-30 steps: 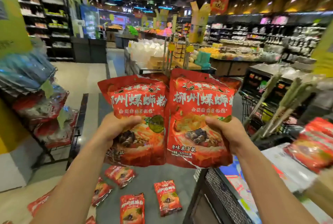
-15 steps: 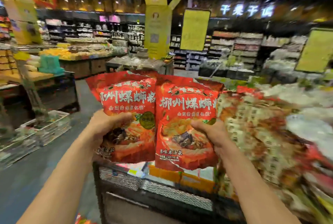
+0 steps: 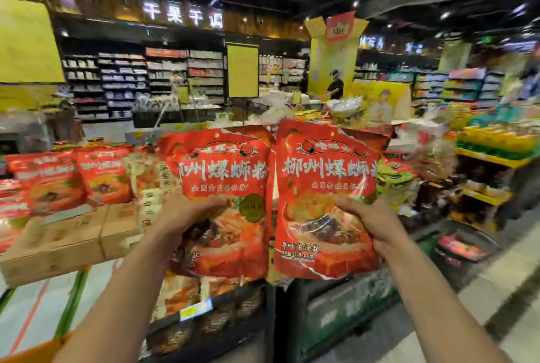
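Note:
I hold two red noodle packets upright side by side at chest height. My left hand [image 3: 187, 213] grips the left packet [image 3: 230, 175] by its left edge, thumb across the front. My right hand [image 3: 371, 216] grips the right packet [image 3: 321, 175] by its right edge, thumb on the front. The packets' inner edges touch. More red edges show behind each packet, so each hand may hold more than one.
A display stand [image 3: 222, 313] is right below the packets. More red packets [image 3: 102, 178] stand on cardboard boxes [image 3: 67, 237] at the left. Stocked shelves [image 3: 491, 155] are at the right, a person [image 3: 336, 85] stands at a far counter, and wall shelves [image 3: 146, 82] run behind.
My view has swung to the right across the shop while both hands kept the packets held up in front. The floor with dropped packets is out of view; the boxed display is now at the left.

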Motion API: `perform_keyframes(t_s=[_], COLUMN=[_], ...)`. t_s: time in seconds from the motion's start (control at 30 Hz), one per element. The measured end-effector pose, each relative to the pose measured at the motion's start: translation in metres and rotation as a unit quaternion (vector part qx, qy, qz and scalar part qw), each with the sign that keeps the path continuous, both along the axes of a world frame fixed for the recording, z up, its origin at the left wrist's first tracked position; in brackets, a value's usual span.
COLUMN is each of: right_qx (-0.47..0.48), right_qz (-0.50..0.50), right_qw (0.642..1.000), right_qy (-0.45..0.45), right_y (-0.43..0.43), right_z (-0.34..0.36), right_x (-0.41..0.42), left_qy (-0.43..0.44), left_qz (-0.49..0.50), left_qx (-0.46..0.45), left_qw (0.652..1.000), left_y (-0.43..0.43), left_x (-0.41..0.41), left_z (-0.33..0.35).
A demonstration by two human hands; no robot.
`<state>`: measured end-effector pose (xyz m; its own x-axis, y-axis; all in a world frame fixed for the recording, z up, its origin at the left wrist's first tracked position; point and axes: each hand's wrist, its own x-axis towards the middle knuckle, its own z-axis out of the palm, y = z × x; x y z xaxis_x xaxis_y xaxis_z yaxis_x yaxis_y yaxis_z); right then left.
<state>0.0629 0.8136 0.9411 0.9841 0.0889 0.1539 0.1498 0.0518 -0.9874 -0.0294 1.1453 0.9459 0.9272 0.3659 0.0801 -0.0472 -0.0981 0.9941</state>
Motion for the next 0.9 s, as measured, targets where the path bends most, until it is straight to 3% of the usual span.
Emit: perform_keyframes(t_s=[0.4, 0.63, 0.9], right_qx=[0.006, 0.025, 0.011], right_qz=[-0.221, -0.311, -0.430], right_qw=[0.975, 0.949, 0.901], right_qy=[0.024, 0.047, 0.054], right_y=[-0.336, -0.451, -0.557], right_z=[-0.001, -0.019, -0.023], right_x=[0.031, 0.046, 0.131], left_qy=[-0.026, -0.020, 0.001], left_qz=[-0.196, -0.282, -0.377], left_qx=[0.013, 0.009, 0.005], left_qw=[0.980, 0.959, 0.926], left_y=[-0.332, -0.471, -0.619], left_x=[0.183, 0.277, 0.413], left_z=[-0.002, -0.015, -0.027])
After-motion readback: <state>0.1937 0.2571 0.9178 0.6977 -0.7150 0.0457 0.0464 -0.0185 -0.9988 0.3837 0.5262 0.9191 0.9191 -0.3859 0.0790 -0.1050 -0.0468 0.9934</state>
